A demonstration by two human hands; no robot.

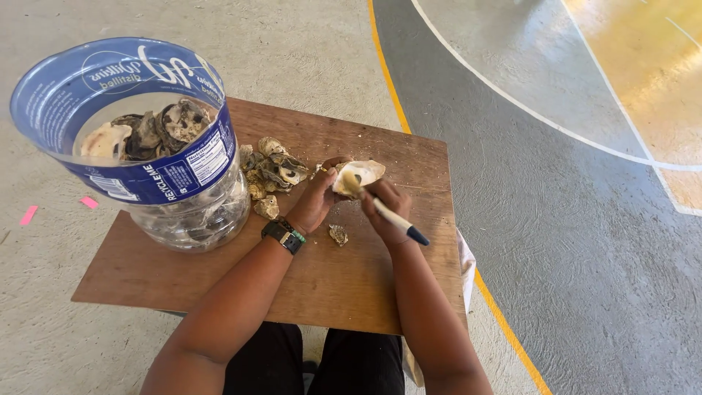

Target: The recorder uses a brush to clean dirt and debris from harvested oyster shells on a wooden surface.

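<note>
Pale oyster shell (pixel 358 175) is gripped in the left hand (pixel 316 201), cupped side up for access; the right hand (pixel 387 208), just beside, closes around a white tool (pixel 395 219) working inside it, above the counter (pixel 329 278).

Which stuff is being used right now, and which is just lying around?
In use:
left hand
right hand
open shell
pen-like tool

Lying about:
shell pile
small shell
tub of shells
pink tape bits
board
</note>
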